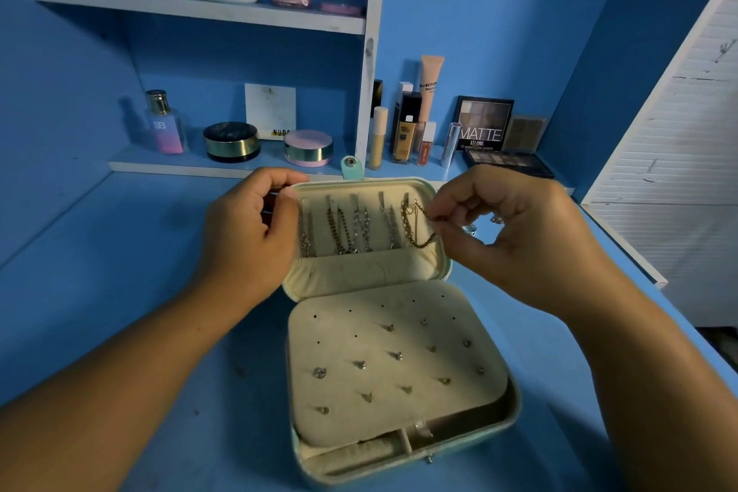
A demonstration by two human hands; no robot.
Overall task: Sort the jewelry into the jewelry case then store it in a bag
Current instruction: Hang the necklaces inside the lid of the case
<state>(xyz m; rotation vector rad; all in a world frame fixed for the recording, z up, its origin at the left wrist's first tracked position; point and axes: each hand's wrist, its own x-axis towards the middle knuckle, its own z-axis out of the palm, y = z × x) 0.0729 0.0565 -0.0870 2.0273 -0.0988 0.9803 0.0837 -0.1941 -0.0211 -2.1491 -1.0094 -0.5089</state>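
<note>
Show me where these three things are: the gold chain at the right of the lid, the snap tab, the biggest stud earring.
gold chain (419, 244), head view, bottom of its hanging loop.
snap tab (351, 172), head view, teal strap below the metal snap.
biggest stud earring (319, 372), head view, its round stone.

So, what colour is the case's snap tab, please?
The snap tab is mint green; head view.

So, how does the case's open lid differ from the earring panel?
The lid stands tilted up at the back; the panel lies nearly flat in front. The lid carries chains hanging in a row; the panel carries stud earrings set in holes. The left hand grips the lid's edge and the right hand pinches a gold chain on it; neither touches the panel. Both are lined in cream.
</note>
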